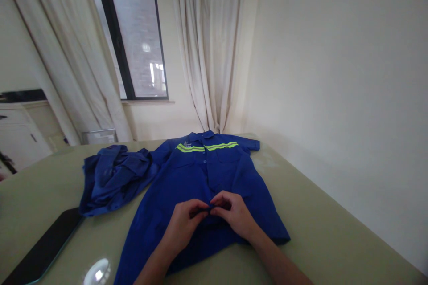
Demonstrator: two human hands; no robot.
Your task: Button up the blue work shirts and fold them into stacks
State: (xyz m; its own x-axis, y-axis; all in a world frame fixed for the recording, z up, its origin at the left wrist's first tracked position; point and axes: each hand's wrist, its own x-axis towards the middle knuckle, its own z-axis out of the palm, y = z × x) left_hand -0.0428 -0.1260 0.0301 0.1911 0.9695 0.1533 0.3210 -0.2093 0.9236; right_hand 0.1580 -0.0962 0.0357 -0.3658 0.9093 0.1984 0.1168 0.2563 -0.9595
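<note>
A blue short-sleeved shirt (187,178) lies spread on the table, collar away from me, with a yellow-green striped band across its chest. My left hand (187,220) pinches the shirt's front edge near the lower middle. Close beside it, my right hand (232,211) pinches the same front opening, thumb and forefinger together. The fingertips of both hands nearly touch, and the small bit of cloth between them is mostly hidden. Above the hands, buttons show along the front.
A crumpled blue garment (115,178) lies left of the shirt, touching its sleeve. A black flat object (47,247) rests at the lower left of the pale green table (321,240). Behind are curtains (214,44), a window and a white cabinet; a wall borders the right side.
</note>
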